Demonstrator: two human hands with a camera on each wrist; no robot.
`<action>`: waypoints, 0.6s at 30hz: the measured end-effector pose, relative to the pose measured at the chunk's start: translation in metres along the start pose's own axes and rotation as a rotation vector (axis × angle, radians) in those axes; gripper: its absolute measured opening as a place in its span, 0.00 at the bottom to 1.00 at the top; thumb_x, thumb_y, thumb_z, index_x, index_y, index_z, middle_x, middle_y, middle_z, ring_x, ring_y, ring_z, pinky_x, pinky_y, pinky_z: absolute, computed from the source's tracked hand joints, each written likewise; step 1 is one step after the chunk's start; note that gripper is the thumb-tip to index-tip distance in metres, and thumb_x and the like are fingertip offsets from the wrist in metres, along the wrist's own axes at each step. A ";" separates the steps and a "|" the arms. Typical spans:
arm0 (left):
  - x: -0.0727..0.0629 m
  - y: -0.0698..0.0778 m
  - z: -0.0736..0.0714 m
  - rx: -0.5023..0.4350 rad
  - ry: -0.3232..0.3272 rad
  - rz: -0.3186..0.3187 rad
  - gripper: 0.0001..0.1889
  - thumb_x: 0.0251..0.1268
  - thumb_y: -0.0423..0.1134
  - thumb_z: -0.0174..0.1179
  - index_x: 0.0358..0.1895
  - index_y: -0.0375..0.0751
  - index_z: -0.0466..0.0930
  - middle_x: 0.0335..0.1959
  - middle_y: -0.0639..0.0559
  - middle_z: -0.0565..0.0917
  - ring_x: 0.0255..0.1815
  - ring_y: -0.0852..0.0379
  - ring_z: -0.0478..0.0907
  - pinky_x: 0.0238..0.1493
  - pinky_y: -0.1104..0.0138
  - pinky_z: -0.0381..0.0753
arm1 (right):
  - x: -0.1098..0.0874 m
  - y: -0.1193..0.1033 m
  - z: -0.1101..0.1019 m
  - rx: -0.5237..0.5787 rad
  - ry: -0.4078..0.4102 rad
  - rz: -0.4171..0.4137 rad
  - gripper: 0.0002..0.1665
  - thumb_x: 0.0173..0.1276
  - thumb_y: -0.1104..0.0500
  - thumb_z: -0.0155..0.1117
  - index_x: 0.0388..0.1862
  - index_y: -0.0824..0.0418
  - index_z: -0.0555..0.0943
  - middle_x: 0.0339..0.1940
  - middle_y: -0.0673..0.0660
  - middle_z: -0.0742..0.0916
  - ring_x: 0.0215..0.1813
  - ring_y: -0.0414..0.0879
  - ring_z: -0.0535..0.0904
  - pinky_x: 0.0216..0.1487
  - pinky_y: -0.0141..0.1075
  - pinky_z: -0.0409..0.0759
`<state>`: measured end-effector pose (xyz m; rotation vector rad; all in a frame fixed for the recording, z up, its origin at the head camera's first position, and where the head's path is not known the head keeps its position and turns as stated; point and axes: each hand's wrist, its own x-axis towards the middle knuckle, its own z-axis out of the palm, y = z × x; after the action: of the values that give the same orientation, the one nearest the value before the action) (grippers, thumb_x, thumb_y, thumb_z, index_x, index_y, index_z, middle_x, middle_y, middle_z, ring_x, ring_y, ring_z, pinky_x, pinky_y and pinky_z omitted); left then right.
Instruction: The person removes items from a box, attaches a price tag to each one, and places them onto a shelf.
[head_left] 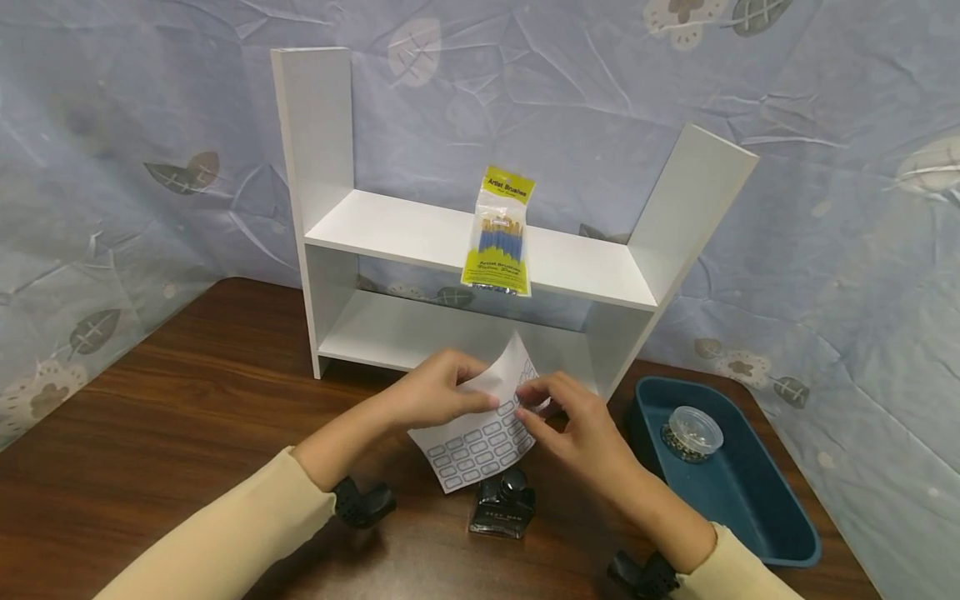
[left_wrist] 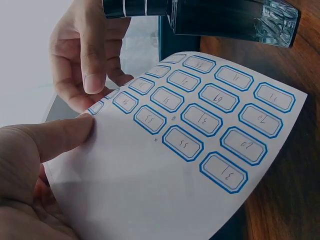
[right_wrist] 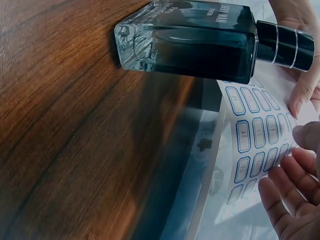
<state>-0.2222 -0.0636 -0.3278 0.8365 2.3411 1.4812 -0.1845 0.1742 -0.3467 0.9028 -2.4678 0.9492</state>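
A white sheet of blue-framed labels [head_left: 480, 437] is held up, bent, above the table; several labels carry handwritten marks. My left hand [head_left: 438, 392] pinches it from the left, thumb on the printed face, fingers behind. At its right edge my right hand [head_left: 573, 417] pinches the sheet among the labels with thumb and forefinger; whether a label is lifting there I cannot tell. In the left wrist view, the left thumb [left_wrist: 60, 135] presses a bare part of the sheet. Just below the sheet, a dark square glass perfume bottle [head_left: 502, 504] stands upright with its black cap on.
Behind the hands stands a white two-tier shelf [head_left: 405, 225]. A yellow packet of artist brushes [head_left: 498, 237] hangs over its upper board's front edge. On the right, a blue tray [head_left: 738, 492] holds a round clear tub [head_left: 693, 432]. Patterned cloth [head_left: 540, 108] surrounds the wooden table [head_left: 187, 400].
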 end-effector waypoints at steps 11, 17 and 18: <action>0.000 0.004 0.005 0.047 0.045 0.082 0.08 0.72 0.33 0.65 0.46 0.32 0.89 0.39 0.41 0.93 0.32 0.61 0.87 0.37 0.70 0.87 | -0.002 -0.002 0.001 0.031 0.029 -0.009 0.11 0.69 0.64 0.73 0.49 0.58 0.85 0.43 0.51 0.88 0.43 0.39 0.83 0.41 0.40 0.89; -0.001 0.008 0.009 0.097 0.085 0.140 0.05 0.71 0.34 0.67 0.39 0.35 0.88 0.37 0.44 0.92 0.34 0.66 0.83 0.40 0.73 0.85 | -0.003 -0.003 0.002 0.042 0.073 -0.037 0.09 0.69 0.65 0.72 0.47 0.58 0.86 0.42 0.51 0.88 0.41 0.37 0.82 0.38 0.36 0.88; -0.001 0.008 0.009 0.097 0.087 0.148 0.05 0.70 0.33 0.67 0.38 0.35 0.88 0.36 0.45 0.92 0.34 0.67 0.83 0.40 0.73 0.85 | -0.003 -0.003 0.003 0.047 0.079 -0.040 0.09 0.69 0.66 0.72 0.47 0.58 0.86 0.42 0.50 0.88 0.41 0.36 0.81 0.38 0.35 0.88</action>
<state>-0.2142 -0.0543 -0.3247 1.0084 2.4803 1.4987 -0.1807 0.1722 -0.3489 0.9086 -2.3616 1.0134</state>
